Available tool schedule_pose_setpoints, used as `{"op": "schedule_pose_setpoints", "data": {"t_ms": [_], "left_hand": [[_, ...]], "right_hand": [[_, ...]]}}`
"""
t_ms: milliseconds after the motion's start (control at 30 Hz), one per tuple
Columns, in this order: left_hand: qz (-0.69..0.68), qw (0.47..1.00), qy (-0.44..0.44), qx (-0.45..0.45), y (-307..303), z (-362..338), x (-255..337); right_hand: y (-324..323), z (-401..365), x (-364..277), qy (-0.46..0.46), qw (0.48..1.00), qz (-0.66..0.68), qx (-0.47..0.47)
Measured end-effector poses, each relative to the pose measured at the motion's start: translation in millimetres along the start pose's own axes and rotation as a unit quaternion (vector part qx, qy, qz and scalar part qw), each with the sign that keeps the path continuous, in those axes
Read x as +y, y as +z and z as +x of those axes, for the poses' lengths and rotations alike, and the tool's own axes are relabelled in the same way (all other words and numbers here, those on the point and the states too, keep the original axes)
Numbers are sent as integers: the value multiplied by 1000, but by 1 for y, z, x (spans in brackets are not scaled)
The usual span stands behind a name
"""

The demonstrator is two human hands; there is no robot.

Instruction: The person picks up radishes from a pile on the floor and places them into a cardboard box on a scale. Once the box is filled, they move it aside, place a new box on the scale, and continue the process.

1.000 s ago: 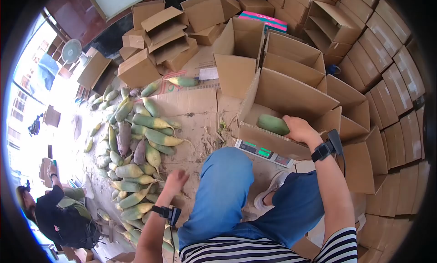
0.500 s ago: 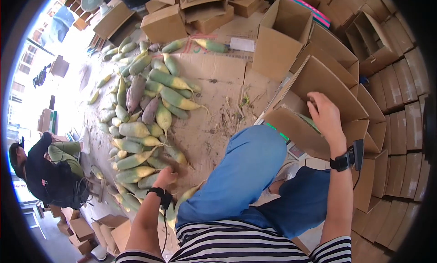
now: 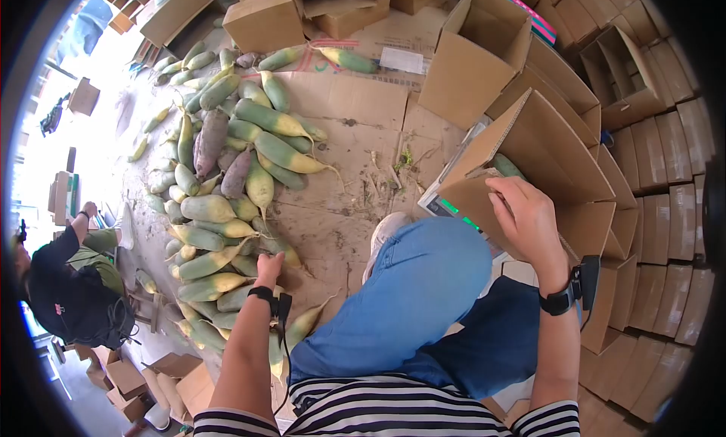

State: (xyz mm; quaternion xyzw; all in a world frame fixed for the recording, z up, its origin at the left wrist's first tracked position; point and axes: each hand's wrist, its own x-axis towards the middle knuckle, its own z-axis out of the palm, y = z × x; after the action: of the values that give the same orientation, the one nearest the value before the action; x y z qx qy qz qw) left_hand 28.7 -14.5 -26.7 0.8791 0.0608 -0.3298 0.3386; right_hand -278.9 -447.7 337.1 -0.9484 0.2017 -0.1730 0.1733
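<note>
Left hand (image 3: pixel 268 269) is reaching down onto the radish pile (image 3: pixel 219 172), fingers lying on a radish (image 3: pixel 281 248) at the pile's near edge. Cannot tell if it is gripping or only touching. Black band (image 3: pixel 265 293) is sitting on that wrist, cord hanging from it.

Right hand (image 3: pixel 525 216) is resting on the front flap of the open box (image 3: pixel 563 153), fingers bent over the flap edge, released, nothing in it. Black strap (image 3: pixel 561 301) is showing on that wrist. The box is sitting on a scale (image 3: pixel 452 208), its green digits glowing just below the flap. A green radish (image 3: pixel 505 165) is lying inside the box, just beyond the right fingertips.

The pile is lying on cardboard sheets (image 3: pixel 355 127), left of the person's blue-jeaned knee (image 3: pixel 423 286), well apart from the box. Most radishes are green and pale yellow; a few are purple. A shoe (image 3: pixel 386 231) is poking out beside the knee.

More open boxes (image 3: pixel 469 59) are standing behind the scale, and closed cartons (image 3: pixel 665 172) are lining the right side. A co-worker (image 3: pixel 68 286) in dark clothes is crouching at the far left, near the pile's other side.
</note>
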Motion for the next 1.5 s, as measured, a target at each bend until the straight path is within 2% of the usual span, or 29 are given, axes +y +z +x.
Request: {"op": "schedule_pose_setpoints", "data": {"t_ms": [167,300,333,367,400,433,500,533,600,633,733,767,833,867,900,967,1000,1033,1067,1100,1133,1167,1233,1267,1300,1367,1433,1467,1500], "left_hand": [[7,989,-143,-30,17,-6,33],[-33,985,-161,-49,20,8,15],[-58,984,-163,-38,23,14,7],[-58,987,-147,12,27,0,21],[-104,985,-138,8,30,4,12],[-90,983,-161,25,32,0,18],[-212,954,-199,-67,27,-4,31],[-211,955,-194,-71,28,-6,36],[-385,857,-274,-208,24,-18,48],[-382,858,-269,-211,21,-32,64],[-355,865,-156,-319,14,-82,133],[-352,865,-152,-324,9,-99,160],[-216,894,53,-388,-5,-135,223],[-192,878,136,-417,-8,-143,248],[-187,876,144,-420,-11,-161,277],[-101,835,361,-403,-12,-210,335],[-63,822,419,-380,-11,-229,356],[-27,805,475,-355,-7,-247,375],[-26,802,479,-356,-1,-267,393],[52,763,578,-284,8,-288,410],[127,707,664,-206,18,-302,421],[124,706,667,-206,31,-310,427],[103,680,701,-188,56,-312,431],[102,681,698,-196,61,-307,432],[106,681,697,-198,63,-298,428],[133,734,645,-169,56,-270,411],[200,781,560,-189,43,-215,369],[226,809,505,-197,36,-181,334],[310,795,499,-150,27,-143,286]], "right_hand": [[4,5,6,-27,999,-22,14],[5,5,11,-17,999,-37,21],[6,5,13,-8,998,-53,26],[8,5,15,-10,999,-39,28],[8,6,16,-14,999,-24,30],[8,7,15,-10,999,-34,35],[7,9,13,-17,999,-16,45],[5,11,11,-21,998,-15,51],[5,10,11,-17,999,-15,48],[6,9,12,-15,999,-11,41],[9,7,14,-2,998,21,65],[9,6,14,3,996,41,77],[7,6,11,16,994,77,75],[6,8,9,27,990,118,70],[3,8,6,28,990,114,79],[-5,8,0,81,958,275,15],[-14,9,-3,99,937,333,-33],[-17,8,-5,98,938,332,-26],[-18,8,-8,78,914,398,-1],[-19,7,-11,58,885,461,23],[-17,6,-10,63,881,468,29],[-20,3,-9,63,883,464,31],[-27,0,-8,134,795,585,92],[-27,-1,1,106,816,554,130],[-32,-3,8,108,813,556,132],[-43,-7,24,102,816,499,273],[-61,-10,31,141,807,453,351],[-72,-16,39,176,872,335,311],[-80,-21,48,205,919,208,264]]}}
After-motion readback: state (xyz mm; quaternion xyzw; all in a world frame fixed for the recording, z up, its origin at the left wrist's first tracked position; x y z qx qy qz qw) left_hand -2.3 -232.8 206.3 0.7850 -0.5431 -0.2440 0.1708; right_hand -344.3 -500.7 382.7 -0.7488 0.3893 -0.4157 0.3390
